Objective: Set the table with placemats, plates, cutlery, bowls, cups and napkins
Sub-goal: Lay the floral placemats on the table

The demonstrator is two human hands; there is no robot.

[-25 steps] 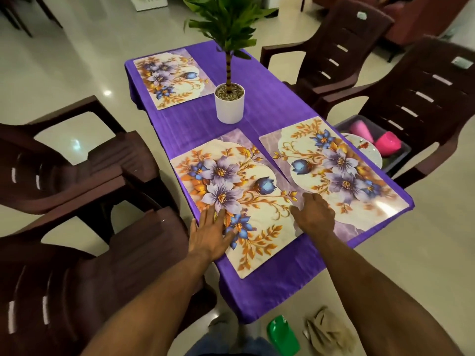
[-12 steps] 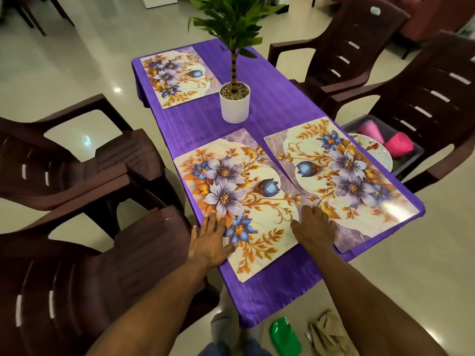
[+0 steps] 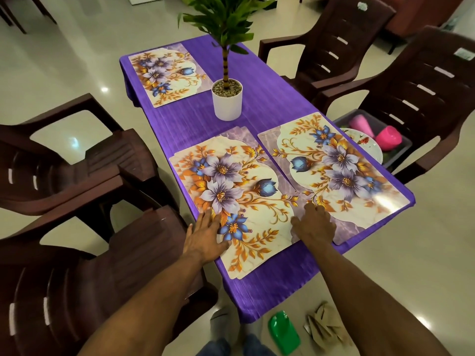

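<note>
Three floral placemats lie on the purple-clothed table [image 3: 259, 109]. The near left placemat [image 3: 246, 201] has my left hand [image 3: 205, 237] flat on its left edge, fingers straight. My right hand [image 3: 314, 226] rests with fingers spread on that mat's right edge, where it meets the near right placemat [image 3: 339, 170]. A third placemat [image 3: 167, 75] sits at the far left corner. On the right chair seat a grey tub [image 3: 395, 152] holds a floral plate [image 3: 365, 147] and pink cups [image 3: 388, 137].
A potted plant in a white pot [image 3: 227, 101] stands mid-table. Dark brown plastic chairs flank both sides: left [image 3: 66, 170], right [image 3: 421, 98]. On the floor near my feet lie a green container [image 3: 284, 335] and folded brown napkins [image 3: 325, 327].
Both hands have stayed pressed on the near left placemat, which has shifted slightly on the cloth. My head has moved, so the view has drifted.
</note>
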